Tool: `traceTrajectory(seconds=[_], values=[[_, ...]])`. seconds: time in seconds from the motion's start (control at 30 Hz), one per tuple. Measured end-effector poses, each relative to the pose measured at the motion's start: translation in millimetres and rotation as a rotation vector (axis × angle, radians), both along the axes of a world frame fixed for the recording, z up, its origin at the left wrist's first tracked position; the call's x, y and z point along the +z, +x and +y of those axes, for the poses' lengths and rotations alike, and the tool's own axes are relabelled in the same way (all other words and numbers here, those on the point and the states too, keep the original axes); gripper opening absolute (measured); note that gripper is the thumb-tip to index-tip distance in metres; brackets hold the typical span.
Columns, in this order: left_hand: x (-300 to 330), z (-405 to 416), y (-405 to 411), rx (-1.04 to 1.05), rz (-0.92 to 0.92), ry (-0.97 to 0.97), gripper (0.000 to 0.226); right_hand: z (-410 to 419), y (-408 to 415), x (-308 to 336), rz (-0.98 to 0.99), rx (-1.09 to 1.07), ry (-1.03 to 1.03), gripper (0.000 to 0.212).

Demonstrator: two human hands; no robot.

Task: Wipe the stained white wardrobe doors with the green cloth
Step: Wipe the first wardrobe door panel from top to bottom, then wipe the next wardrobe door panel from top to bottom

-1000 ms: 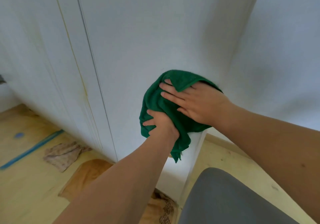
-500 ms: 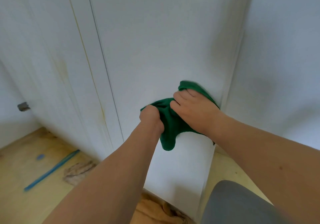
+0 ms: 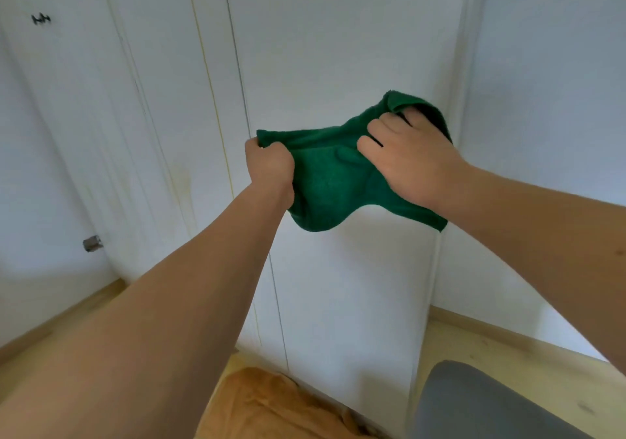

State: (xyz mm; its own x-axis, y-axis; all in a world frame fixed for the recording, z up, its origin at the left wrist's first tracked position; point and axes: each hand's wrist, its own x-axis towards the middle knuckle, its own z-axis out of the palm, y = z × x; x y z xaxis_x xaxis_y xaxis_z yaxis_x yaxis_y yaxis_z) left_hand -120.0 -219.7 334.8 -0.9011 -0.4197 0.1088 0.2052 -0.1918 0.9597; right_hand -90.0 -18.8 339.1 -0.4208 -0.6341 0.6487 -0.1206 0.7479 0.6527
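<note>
white wardrobe doors [image 3: 338,65] fill most of the view ahead of us; yellowish streaks run down the panel edge left of the centre seam, with a pale stain patch [image 3: 181,181] lower on that panel. plain white wall [image 3: 548,99] meets the wardrobe on the right. wooden floor [image 3: 491,347] shows at the bottom, with an orange-brown fabric [image 3: 271,404] lying at the foot of the doors and a grey rounded shape [image 3: 481,404] at lower right; we cannot tell what it is.

green cloth [image 3: 325,181] is held up in front of the right-hand door, stretched between both hands, its middle sagging in a loose fold and one corner hanging below the right wrist. whether it touches the door we cannot tell.

right hand [image 3: 410,157] lies over the cloth's upper right part, fingers curled into the fabric and gripping it. left hand [image 3: 269,164] is a closed fist bunching the cloth's left edge.

small metal fitting [image 3: 92,243] sits low at the left; a small dark mark [image 3: 41,18] sits high at upper left.
</note>
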Motion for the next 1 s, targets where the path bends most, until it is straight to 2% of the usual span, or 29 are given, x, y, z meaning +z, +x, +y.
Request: traceTrajectory(seconds=[0.13, 0.23, 0.33, 0.43, 0.53, 0.6, 0.67, 0.77, 0.83, 0.9, 0.97, 1.0], values=[[17.8, 17.3, -24.9, 0.038, 0.253, -0.193, 0.046, 17.3, -10.7, 13.5, 0.057, -0.018, -0.036, 0.021], [12.6, 46.2, -48.3, 0.022, 0.376, -0.420, 0.051, 36.3, -24.2, -2.3, 0.016, -0.062, -0.031, 0.014], [-25.7, 73.0, -70.0, 0.032, 0.506, -0.721, 0.053, 55.7, -36.7, -31.9, -0.060, -0.063, -0.017, 0.011], [-90.5, 83.5, -94.8, 0.151, 0.593, -1.043, 0.060, 67.6, -49.2, -62.9, -0.086, 0.001, 0.032, 0.019], [-157.6, 87.6, -101.2, 0.257, 0.571, -1.253, 0.067, 71.6, -56.4, -90.2, -0.124, 0.048, 0.129, 0.021], [-214.0, 89.0, -91.8, 0.219, 0.550, -1.351, 0.062, 69.5, -58.0, -118.2, -0.209, 0.052, 0.169, 0.015], [-273.4, 88.0, -75.9, 0.077, 0.448, -1.437, 0.070, 64.0, -54.9, -152.1, -0.355, 0.059, 0.202, 0.012], [-324.1, 87.1, -50.8, -0.261, 0.142, -1.544, 0.106, 47.1, -43.5, -192.6, -0.592, -0.066, 0.324, 0.014], [-322.6, 82.3, -38.8, -0.423, -0.001, -1.594, 0.097, 35.5, -33.1, -197.8, -0.774, -0.207, 0.369, 0.020], [-300.4, 70.5, -31.6, -0.569, -0.099, -1.603, 0.080, 27.4, -27.0, -183.9, -0.818, -0.211, 0.363, 0.020], [-261.1, 48.3, -29.2, -0.639, -0.119, -1.564, 0.051, 19.2, -22.4, -161.4, -0.735, -0.154, 0.345, 0.016], [-239.5, 36.6, -29.7, -0.619, -0.111, -1.535, 0.036, 16.0, -24.0, -150.2, -0.617, -0.078, 0.318, 0.011]])
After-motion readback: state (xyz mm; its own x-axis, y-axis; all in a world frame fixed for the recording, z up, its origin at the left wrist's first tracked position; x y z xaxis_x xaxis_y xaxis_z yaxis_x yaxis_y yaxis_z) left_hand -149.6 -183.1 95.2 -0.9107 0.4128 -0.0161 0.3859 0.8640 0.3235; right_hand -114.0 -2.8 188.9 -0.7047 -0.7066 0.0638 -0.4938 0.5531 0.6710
